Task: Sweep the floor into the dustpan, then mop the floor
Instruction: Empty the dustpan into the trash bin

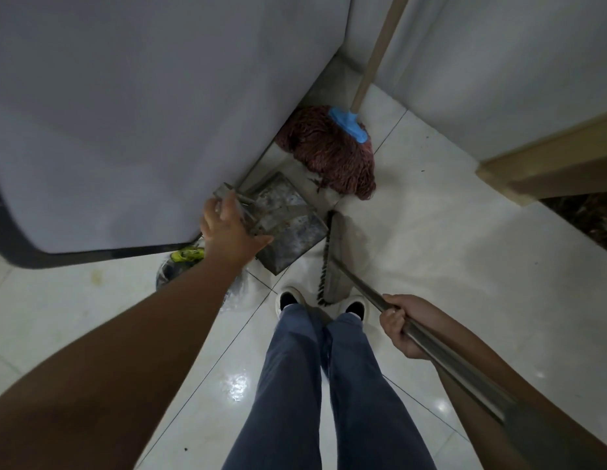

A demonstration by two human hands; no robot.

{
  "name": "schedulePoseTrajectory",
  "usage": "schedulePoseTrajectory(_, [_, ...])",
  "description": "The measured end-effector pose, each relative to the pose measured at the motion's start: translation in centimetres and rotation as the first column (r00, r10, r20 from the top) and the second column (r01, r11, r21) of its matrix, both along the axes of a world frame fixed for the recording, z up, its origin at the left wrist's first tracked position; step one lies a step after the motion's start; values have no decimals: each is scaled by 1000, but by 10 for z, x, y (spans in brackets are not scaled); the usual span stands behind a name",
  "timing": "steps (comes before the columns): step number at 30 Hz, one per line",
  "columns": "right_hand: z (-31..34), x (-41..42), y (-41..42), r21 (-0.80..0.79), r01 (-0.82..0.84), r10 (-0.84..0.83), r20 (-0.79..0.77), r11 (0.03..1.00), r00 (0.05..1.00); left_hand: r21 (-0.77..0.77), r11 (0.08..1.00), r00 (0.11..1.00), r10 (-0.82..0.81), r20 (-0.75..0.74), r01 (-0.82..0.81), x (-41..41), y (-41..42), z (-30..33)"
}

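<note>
Dustpan reached for w/ left hand; broom held ready in right.

The left hand (pixel 227 228) is stretched to the metal dustpan (pixel 285 222), which leans vs. the white appliance (pixel 142 113) in the corner. Its grip is wide, fingers spread over the pan's handle end (pixel 227 195), touching or nearly so; a closed hold isn't seen yet. The right hand (pixel 402 325) is wrapped round the broom handle (pixel 441 344), so its grip is holding the broom, w/ the broom head (pixel 332 262) set on the floor (pixel 448 232) just beside the pan, prob. so both tools are together for sweeping. The mop (pixel 329 150) is parked upright in the corner behind, its handle resting vs. the wall, likely kept for the later step. A bag w/ sth yellow-green (pixel 185 257) lies by the appliance base. Sweeping is judged not yet begun.
</note>
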State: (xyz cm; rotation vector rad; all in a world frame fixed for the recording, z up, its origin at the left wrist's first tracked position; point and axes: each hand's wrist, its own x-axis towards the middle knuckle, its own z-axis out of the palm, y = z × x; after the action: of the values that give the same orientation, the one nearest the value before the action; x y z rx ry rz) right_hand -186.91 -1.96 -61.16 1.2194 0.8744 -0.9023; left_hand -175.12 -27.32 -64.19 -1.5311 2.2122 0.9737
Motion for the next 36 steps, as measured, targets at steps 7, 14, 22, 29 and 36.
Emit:
schedulePoseTrajectory(7, [6, -2, 3, 19, -49, 49, -44, 999, 998, 456, 772, 875, 482, 35, -444, -12, 3, 2])
schedulePoseTrajectory(14, [13, -5, 15, 11, -93, 93, -77, 996, 993, 595, 700, 854, 519, -45, -394, -40, -1, 9])
schedulePoseTrajectory(22, [24, -11, 27, 52, -111, 115, -89, 992, 989, 272, 960, 997, -58, -43, 68, -52, -34, 12])
schedulePoseTrajectory(29, [16, -11, 21, 45, -116, 119, -59, 992, 991, 112, 920, 923, -382, 36, 376, -64, -39, 4])
schedulePoseTrajectory(36, [9, -3, 10, 30, -75, 77, -57, 997, 995, 60, 911, 912, -410, 17, 408, -68, -49, -7])
